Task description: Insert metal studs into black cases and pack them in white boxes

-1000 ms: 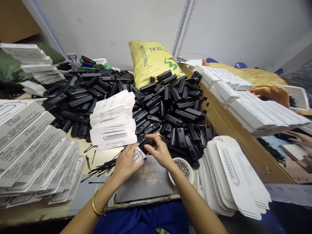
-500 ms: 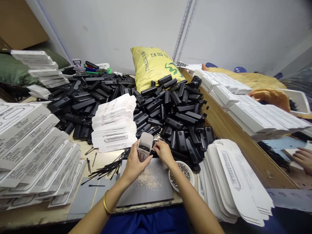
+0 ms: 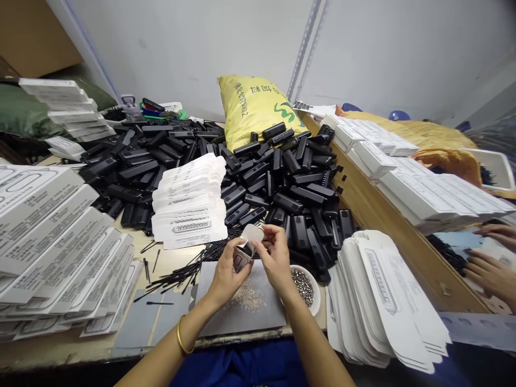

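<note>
My left hand (image 3: 226, 275) is wrapped around a small white cardboard box (image 3: 242, 262), tilted with its open end up. Something dark shows inside the box. At the raised end flap (image 3: 252, 234), my right hand (image 3: 277, 260) has its thumb and fingers closed on the flap's right edge. Below both hands lies a grey board (image 3: 213, 317) with a scatter of tiny beige grains (image 3: 245, 295). A white bowl (image 3: 316, 306) of small shiny metal pieces (image 3: 302, 287) stands beside my right wrist. Thin black sticks (image 3: 181, 274) lie in a loose heap left of the box.
Black oblong devices (image 3: 298, 196) pile up behind, before a yellow sack (image 3: 253, 107). Flat white cartons (image 3: 189, 209) lie mid-table, with more (image 3: 379, 295) at right. Filled-out boxes (image 3: 52, 252) stack at left. Beyond a wooden divider (image 3: 403, 236), another person's hands (image 3: 492, 263) work.
My right hand has moved up from beside the box onto its end flap, which now bends over toward the opening. The other person's hands have come further into view.
</note>
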The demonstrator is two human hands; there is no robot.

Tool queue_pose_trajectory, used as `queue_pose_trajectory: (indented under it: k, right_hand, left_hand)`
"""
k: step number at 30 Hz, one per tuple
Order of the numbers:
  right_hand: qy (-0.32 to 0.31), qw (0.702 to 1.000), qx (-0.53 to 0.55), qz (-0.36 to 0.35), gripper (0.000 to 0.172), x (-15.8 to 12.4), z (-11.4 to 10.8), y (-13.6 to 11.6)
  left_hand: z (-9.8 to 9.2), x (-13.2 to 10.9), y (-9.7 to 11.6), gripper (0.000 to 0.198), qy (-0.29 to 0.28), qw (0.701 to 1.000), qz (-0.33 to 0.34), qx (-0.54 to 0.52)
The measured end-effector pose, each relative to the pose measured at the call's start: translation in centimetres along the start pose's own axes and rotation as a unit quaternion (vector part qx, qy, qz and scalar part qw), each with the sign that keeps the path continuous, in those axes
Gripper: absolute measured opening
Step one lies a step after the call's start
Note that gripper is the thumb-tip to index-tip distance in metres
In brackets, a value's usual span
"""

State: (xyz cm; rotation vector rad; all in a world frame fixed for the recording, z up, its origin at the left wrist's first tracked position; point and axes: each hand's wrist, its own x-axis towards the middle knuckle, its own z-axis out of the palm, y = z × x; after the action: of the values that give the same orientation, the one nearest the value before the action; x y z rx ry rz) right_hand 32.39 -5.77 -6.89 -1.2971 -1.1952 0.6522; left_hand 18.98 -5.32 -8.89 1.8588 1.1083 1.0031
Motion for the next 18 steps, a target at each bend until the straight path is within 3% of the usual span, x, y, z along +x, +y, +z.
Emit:
queue_pose_trajectory:
  k: [1, 3, 5, 7, 9, 14, 18]
  right_hand:
    - [0.01, 0.999, 0.024, 0.022, 0.033, -0.1, 0.7, 0.4]
    - [0.02, 0.998, 0.047, 0.039, 0.025, -0.4, 2.1, 0.8]
    - [0.027, 0.999, 0.017, 0.004, 0.013, -1.1, 3.5, 0.7]
    - [0.013, 0.998, -0.031, -0.057, 0.013, -1.7, 4.2, 0.3]
    - [-0.006, 0.994, -0.057, -0.094, 0.013, -2.0, 4.3, -0.2]
    - [0.021, 0.994, -0.054, -0.095, 0.016, -2.1, 3.3, 0.0]
    - [-0.007, 0.979, -0.098, -0.177, 0.024, -3.6, 3.1, 1.4]
  left_hand:
    - [0.0, 0.0, -0.1, 0.034, -0.012, 1.0, 0.013, -0.002]
    - [-0.2, 0.0, -0.3, 0.035, -0.025, 0.999, 0.02, -0.007]
    - [-0.4, 0.1, -0.5, 0.053, -0.02, 0.999, -0.009, -0.036]
    - [-0.7, 0.2, -0.7, 0.068, -0.023, 0.996, -0.046, -0.075]
    - [-0.9, 0.3, -0.6, 0.071, -0.035, 0.993, -0.067, -0.088]
    - [-0.8, 0.3, 0.0, 0.072, -0.046, 0.997, -0.059, -0.037]
    - [0.0, -0.4, -1.4, 0.067, -0.048, 0.998, -0.027, -0.034]
